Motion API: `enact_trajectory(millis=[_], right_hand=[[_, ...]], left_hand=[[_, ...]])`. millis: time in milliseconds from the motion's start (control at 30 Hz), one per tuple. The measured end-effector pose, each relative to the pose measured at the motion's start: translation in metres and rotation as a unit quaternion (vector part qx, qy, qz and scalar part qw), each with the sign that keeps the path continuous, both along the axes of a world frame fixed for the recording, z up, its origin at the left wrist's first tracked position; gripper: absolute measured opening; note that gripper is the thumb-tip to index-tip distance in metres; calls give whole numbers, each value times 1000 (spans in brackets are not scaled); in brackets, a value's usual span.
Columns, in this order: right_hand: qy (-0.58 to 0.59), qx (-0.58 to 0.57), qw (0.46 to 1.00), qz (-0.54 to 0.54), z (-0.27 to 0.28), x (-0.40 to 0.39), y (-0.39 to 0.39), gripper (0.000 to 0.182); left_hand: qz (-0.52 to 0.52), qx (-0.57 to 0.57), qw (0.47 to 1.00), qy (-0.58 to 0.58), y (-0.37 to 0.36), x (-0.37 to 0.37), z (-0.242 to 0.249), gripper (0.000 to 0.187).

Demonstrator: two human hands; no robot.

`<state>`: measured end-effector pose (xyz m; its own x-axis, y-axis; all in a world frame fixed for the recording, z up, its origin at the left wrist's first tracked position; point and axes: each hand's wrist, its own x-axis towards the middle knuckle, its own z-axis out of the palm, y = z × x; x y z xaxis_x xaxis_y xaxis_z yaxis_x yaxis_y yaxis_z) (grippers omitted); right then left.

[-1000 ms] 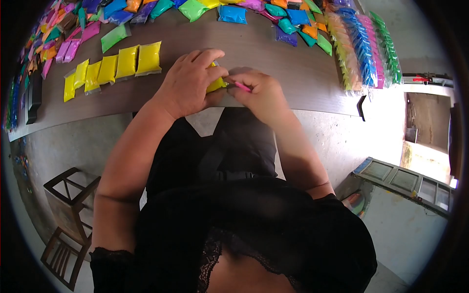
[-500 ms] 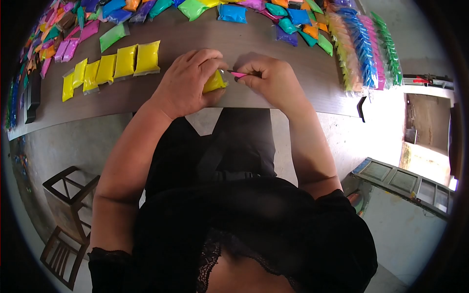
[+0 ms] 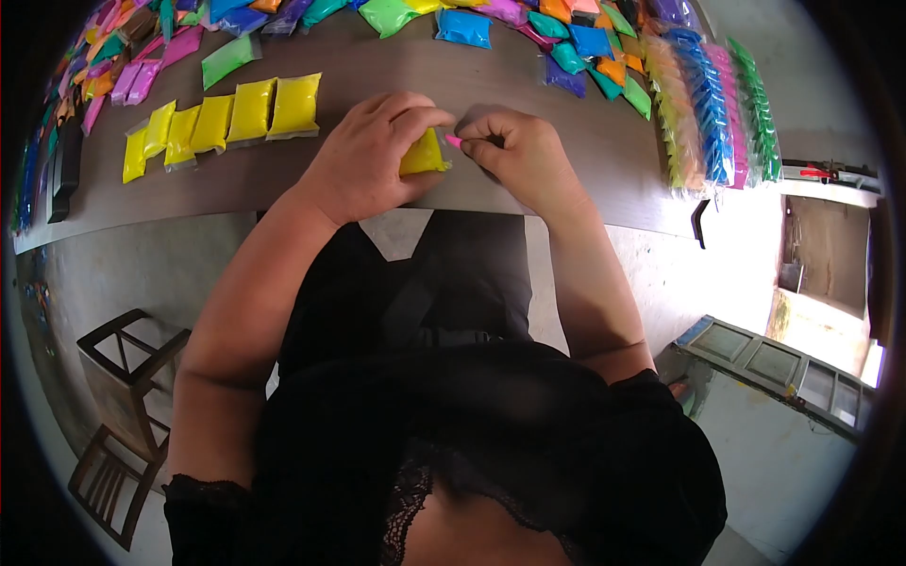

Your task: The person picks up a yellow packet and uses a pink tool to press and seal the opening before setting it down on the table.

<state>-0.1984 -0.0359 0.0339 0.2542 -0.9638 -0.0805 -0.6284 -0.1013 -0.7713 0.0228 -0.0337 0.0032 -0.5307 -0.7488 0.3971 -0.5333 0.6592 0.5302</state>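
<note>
I see the left hand [image 3: 363,165] curled tight round a small yellow powder-filled plastic pouch [image 3: 422,154], thumb and fingers clamped on it, held just above the near edge of the grey wooden table [image 3: 528,184]. Right hand [image 3: 519,156] is closed in a pinch on a thin pink stick-like tool [image 3: 454,141], tip touching the pouch's top corner. Hands nearly touching. To the left, a row of five matching yellow pouches [image 3: 222,118] lies flat on the table, w/ mixed coloured pouches [image 3: 566,38] along the far side.
</note>
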Motion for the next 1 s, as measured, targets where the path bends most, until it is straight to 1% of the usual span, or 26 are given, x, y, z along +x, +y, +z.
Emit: enact_trajectory(millis=[267, 433, 533, 633, 700, 733, 767, 800, 867, 933, 1000], right_hand=[[-27, -26, 999, 15, -6, -1, 1, 12], [-26, -13, 999, 19, -4, 0, 2, 12], [-25, -25, 999, 34, -4, -2, 2, 13], [-16, -53, 997, 49, -6, -3, 3, 13], [-10, -69, 996, 54, -7, -3, 4, 13], [-2, -81, 995, 60, -6, -2, 4, 13], [6, -93, 993, 67, -5, -2, 4, 13], [7, -94, 993, 65, -4, -1, 4, 13], [52, -84, 994, 53, -2, -1, 5, 12], [43, -90, 993, 61, -3, -3, 4, 12], [34, -96, 992, 71, -3, -2, 4, 12]], left_hand=[[1, -16, 1000, 6, 0, -1, -3, 58], [-2, -32, 999, 12, -1, 0, -4, 57], [-7, -37, 999, 5, -2, 0, -7, 53], [-10, -50, 999, 3, -1, 1, -8, 48], [-13, -54, 998, -12, 0, 1, -6, 39], [-14, -53, 998, -12, 1, 2, -6, 39], [-19, -63, 998, -23, 2, 4, -5, 35], [-24, -74, 996, -33, 2, 5, -4, 31], [-24, -72, 996, -40, 9, 5, 3, 28], [-20, -69, 996, -49, 13, 6, 6, 24], [-21, -75, 990, -116, 15, 6, 6, 23]])
